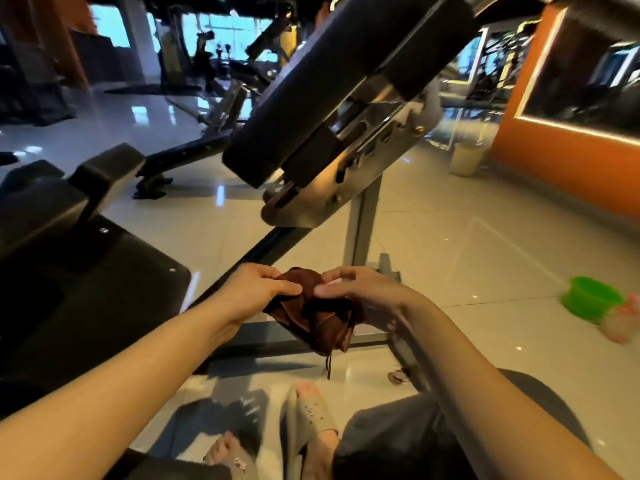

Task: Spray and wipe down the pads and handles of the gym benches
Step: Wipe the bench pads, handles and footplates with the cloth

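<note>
Head view. Both hands are held out low in front of the body, above the floor [485,244]. The left hand [256,289] pinches the upper left edge of the cloth [322,322] between thumb and fingers. The right hand [363,292] grips the upper right edge with curled fingers. The cloth, brown and crumpled, hangs between them in loose folds and touches no equipment. A loose thread [328,367] dangles from its lower edge.

The tilted pad [329,81] stands above and beyond the hands, fixed to a steel bracket [346,174]. A flat seat pad [86,289] lies to the left, near the left forearm. A green tub [588,299] sits on the floor well to the right, with a blurred pink object [620,323] just beside it. Whether that object is the sprayer cannot be told.

Step in hand, as judged: rearranging the cloth before a wipe.

Procedure:
1. Pull the two gripped edges apart until the folds open.
2. Fold the cloth into a flat pad with a fresh face outward. A bunched cloth makes patchy contact.
3. Tuck the loose thread inside, so it cannot catch on the bracket bolts.
4. Transfer the cloth to one hand, leaving the other free for the sprayer.
5. Wipe the tilted pad along its length, top to bottom, including its edges.
</note>
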Tool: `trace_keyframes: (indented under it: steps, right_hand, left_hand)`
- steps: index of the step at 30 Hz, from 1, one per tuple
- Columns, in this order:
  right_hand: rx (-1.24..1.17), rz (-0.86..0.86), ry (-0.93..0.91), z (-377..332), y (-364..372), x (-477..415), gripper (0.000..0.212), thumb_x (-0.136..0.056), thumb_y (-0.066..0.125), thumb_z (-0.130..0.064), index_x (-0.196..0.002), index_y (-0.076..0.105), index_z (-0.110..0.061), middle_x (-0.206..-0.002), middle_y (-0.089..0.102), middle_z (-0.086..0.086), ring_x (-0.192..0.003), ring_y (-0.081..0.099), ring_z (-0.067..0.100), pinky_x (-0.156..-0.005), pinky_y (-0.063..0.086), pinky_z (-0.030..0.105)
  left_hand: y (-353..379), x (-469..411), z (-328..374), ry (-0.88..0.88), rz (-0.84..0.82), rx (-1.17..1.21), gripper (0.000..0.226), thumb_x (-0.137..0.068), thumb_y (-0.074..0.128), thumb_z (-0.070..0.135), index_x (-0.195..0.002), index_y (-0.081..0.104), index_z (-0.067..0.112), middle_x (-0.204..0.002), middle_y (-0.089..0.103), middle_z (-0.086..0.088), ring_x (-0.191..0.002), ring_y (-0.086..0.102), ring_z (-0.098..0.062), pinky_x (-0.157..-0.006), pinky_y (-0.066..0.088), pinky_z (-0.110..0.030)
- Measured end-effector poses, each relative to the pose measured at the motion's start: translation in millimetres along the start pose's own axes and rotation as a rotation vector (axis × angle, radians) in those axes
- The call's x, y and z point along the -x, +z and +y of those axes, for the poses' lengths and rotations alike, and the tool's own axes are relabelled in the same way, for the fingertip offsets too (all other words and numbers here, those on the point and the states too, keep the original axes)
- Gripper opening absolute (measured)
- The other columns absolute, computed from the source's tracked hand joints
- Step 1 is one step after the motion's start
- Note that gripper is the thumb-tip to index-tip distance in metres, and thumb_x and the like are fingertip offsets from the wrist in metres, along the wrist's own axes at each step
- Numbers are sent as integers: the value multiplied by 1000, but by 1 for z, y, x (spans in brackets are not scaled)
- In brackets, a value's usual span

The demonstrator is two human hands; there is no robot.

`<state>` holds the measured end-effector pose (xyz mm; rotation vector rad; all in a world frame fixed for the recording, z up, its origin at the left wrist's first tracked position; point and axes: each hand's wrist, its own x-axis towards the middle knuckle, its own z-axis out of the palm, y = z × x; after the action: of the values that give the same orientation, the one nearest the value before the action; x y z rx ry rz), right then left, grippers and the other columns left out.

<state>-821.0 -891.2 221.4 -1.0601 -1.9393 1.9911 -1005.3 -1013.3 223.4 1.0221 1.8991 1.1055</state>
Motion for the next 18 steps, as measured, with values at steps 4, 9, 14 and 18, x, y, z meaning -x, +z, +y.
trace_keyframes:
  steps: [4, 9, 14, 18]
  right_hand:
    - [161, 221, -8, -1, -19, 41, 28, -79, 81, -8, -105, 71, -3, -95, 75, 11, -100, 72, 29, -93, 59, 50]
    - [219, 485, -26, -14, -60, 112, 6, -86, 74, -6, -89, 71, -9, -80, 70, 8, -78, 68, 20, -68, 59, 33]
    - [247, 751, 44, -25, -98, 189, 5, -90, 75, -9, -93, 70, -8, -86, 73, 11, -77, 72, 20, -59, 59, 31]
    - [261, 907, 154, -22, -116, 243, 12, -89, 77, -15, -92, 71, -5, -89, 76, 14, -80, 75, 25, -56, 60, 32]
  left_hand:
    - [29, -7, 27, 66, -95, 25, 17, -81, 84, 19, -88, 77, 4, -81, 78, -9, -78, 72, -20, -63, 55, -26]
    - [84, -16, 83, 219, -193, 36, 13, -82, 84, 19, -83, 76, 9, -80, 77, -6, -79, 70, -21, -70, 57, -32]
    - [153, -4, 131, 329, -358, 172, 9, -82, 81, 5, -85, 73, 8, -80, 75, -8, -78, 69, -23, -68, 52, -27]
    - [201, 17, 160, 444, -454, 212, 7, -82, 80, 3, -85, 75, 8, -80, 74, -6, -76, 67, -18, -65, 52, -25]
